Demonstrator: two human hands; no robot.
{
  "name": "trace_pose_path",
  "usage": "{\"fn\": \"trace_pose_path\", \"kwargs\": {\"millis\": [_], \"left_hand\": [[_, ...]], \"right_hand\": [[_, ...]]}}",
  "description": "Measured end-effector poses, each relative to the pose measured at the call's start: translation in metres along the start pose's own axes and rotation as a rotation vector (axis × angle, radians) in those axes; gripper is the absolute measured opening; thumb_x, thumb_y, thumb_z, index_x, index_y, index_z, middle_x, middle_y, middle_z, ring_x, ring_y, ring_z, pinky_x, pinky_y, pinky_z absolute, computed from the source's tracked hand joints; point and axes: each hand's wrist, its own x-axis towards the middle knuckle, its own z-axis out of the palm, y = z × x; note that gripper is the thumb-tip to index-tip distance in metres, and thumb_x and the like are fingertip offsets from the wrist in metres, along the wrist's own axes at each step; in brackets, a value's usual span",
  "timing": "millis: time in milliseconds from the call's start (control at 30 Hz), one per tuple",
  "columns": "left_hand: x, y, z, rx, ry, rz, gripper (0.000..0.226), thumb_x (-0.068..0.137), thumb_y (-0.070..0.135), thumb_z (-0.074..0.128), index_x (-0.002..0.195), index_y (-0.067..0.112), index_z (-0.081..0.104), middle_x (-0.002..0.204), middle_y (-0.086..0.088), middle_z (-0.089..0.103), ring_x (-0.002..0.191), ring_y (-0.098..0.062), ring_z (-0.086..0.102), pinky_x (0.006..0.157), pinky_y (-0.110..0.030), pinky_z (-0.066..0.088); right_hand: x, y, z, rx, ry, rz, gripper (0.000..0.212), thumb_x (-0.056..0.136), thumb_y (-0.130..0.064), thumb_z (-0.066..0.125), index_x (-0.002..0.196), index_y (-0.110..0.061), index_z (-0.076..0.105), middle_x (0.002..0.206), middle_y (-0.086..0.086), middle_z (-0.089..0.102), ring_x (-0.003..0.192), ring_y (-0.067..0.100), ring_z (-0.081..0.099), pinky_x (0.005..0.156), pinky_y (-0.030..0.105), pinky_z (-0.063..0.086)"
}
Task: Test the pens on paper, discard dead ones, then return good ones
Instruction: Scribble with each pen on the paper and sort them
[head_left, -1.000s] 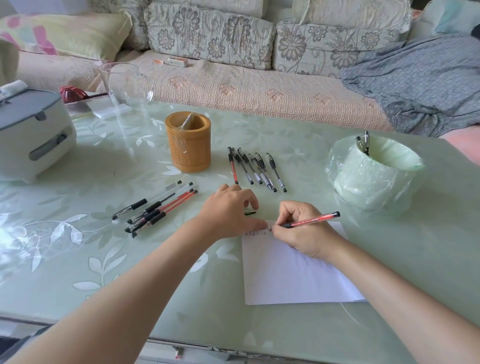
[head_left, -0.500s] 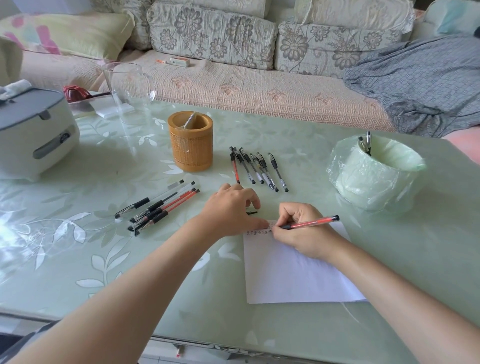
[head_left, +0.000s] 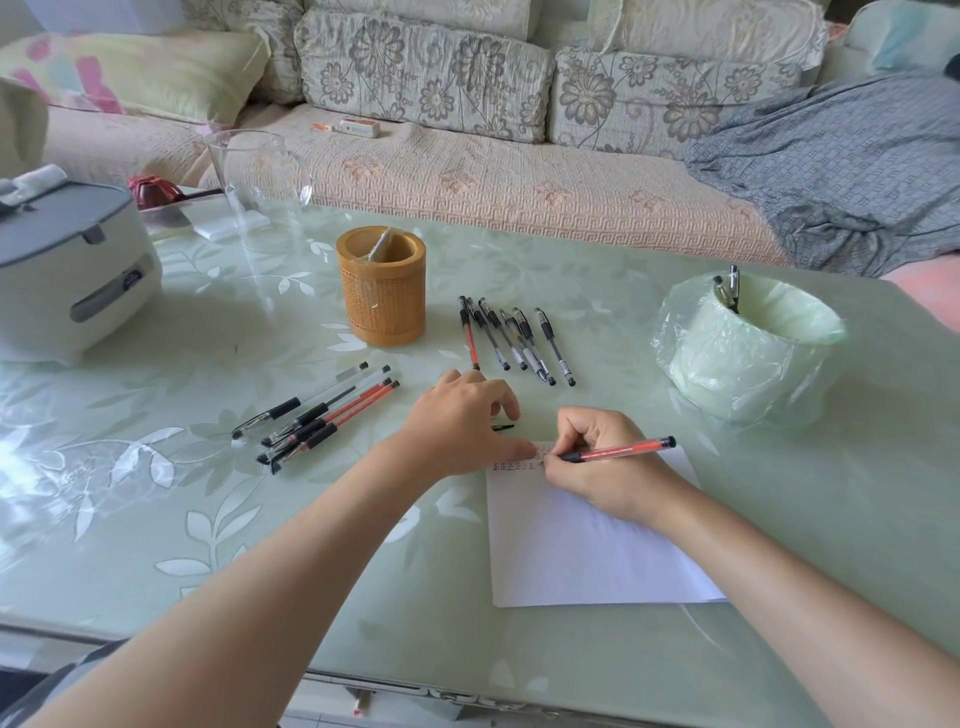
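Observation:
My right hand (head_left: 605, 462) grips a red pen (head_left: 621, 450), its tip on the top edge of a white paper sheet (head_left: 582, 551) beside a row of small marks. My left hand (head_left: 460, 421) rests flat on the paper's top-left corner, holding nothing; a black pen cap (head_left: 503, 427) lies just beyond its fingers. Several uncapped pens (head_left: 317, 413) lie in a bundle to the left. Several capped pens (head_left: 511, 338) lie in a row behind my hands. A bamboo pen holder (head_left: 382, 286) stands upright. A bag-lined bin (head_left: 748, 345) on the right holds two pens.
A white and grey appliance (head_left: 67, 270) sits at the table's left edge. A clear glass jug (head_left: 260, 179) stands at the back left. A sofa with cushions and a grey cloth (head_left: 841, 161) runs behind the glass table (head_left: 156, 509).
My right hand with the red pen has shifted slightly along the top of the paper. My left hand stays on the sheet.

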Motion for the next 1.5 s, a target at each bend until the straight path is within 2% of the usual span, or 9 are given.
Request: {"fn": "trace_pose_path", "kwargs": {"millis": [233, 633, 900, 1067, 1333, 1400, 1500], "left_hand": [[-0.0001, 0.0002, -0.0003, 0.004, -0.007, 0.002, 0.045, 0.069, 0.064, 0.072, 0.102, 0.036, 0.059, 0.103, 0.008, 0.053, 0.096, -0.013, 0.038, 0.087, -0.028, 0.04], [0.001, 0.0008, 0.0004, 0.002, -0.006, -0.008, 0.045, 0.069, 0.064, 0.072, 0.102, 0.036, 0.06, 0.103, 0.009, 0.053, 0.095, -0.013, 0.038, 0.082, -0.026, 0.037], [0.0011, -0.0002, 0.0007, 0.001, -0.005, -0.006, 0.045, 0.069, 0.064, 0.072, 0.102, 0.036, 0.06, 0.103, 0.009, 0.053, 0.096, -0.013, 0.039, 0.083, -0.027, 0.038], [0.0016, -0.0002, 0.0012, 0.005, 0.003, -0.005, 0.045, 0.068, 0.064, 0.073, 0.101, 0.036, 0.06, 0.103, 0.009, 0.053, 0.096, -0.014, 0.04, 0.084, -0.027, 0.038], [-0.001, 0.0002, 0.0012, 0.002, 0.013, -0.004, 0.045, 0.069, 0.063, 0.072, 0.103, 0.036, 0.06, 0.104, 0.009, 0.053, 0.097, -0.013, 0.04, 0.086, -0.028, 0.04], [-0.0014, 0.0001, 0.0014, -0.001, 0.018, 0.0, 0.045, 0.069, 0.063, 0.073, 0.102, 0.036, 0.06, 0.103, 0.009, 0.053, 0.096, -0.014, 0.039, 0.088, -0.029, 0.041], [-0.0022, -0.0007, -0.0006, -0.01, 0.008, 0.013, 0.043, 0.07, 0.061, 0.073, 0.103, 0.035, 0.061, 0.103, 0.009, 0.053, 0.096, -0.014, 0.039, 0.088, -0.028, 0.04]], "right_hand": [[-0.0006, 0.0007, -0.0015, 0.009, -0.022, 0.0, 0.019, 0.072, -0.002, 0.066, 0.064, -0.006, 0.049, 0.058, -0.003, 0.042, 0.055, 0.013, 0.035, 0.053, 0.029, 0.028], [-0.0014, 0.0009, -0.0003, 0.007, -0.002, -0.019, 0.018, 0.071, -0.01, 0.065, 0.064, -0.008, 0.048, 0.058, -0.003, 0.042, 0.054, 0.013, 0.035, 0.052, 0.03, 0.028], [-0.0016, -0.0013, -0.0011, 0.006, -0.042, -0.008, 0.02, 0.075, 0.003, 0.066, 0.066, -0.002, 0.049, 0.06, -0.002, 0.042, 0.056, 0.012, 0.035, 0.052, 0.026, 0.029], [-0.0013, -0.0015, -0.0003, 0.009, -0.03, -0.006, 0.021, 0.075, 0.003, 0.067, 0.064, -0.005, 0.05, 0.059, -0.003, 0.044, 0.055, 0.012, 0.036, 0.052, 0.025, 0.03], [-0.0004, -0.0012, -0.0008, -0.007, -0.034, 0.001, 0.017, 0.065, -0.01, 0.062, 0.064, -0.007, 0.045, 0.059, -0.001, 0.04, 0.056, 0.013, 0.034, 0.053, 0.03, 0.027], [-0.0004, -0.001, -0.0019, 0.054, -0.02, 0.01, 0.02, 0.071, -0.004, 0.064, 0.063, -0.008, 0.046, 0.057, -0.002, 0.042, 0.053, 0.012, 0.035, 0.05, 0.028, 0.028], [0.0019, 0.0008, -0.0058, 0.269, 0.071, 0.085, 0.025, 0.082, 0.009, 0.06, 0.069, -0.009, 0.049, 0.056, 0.004, 0.045, 0.047, 0.012, 0.036, 0.046, 0.023, 0.029]]}}
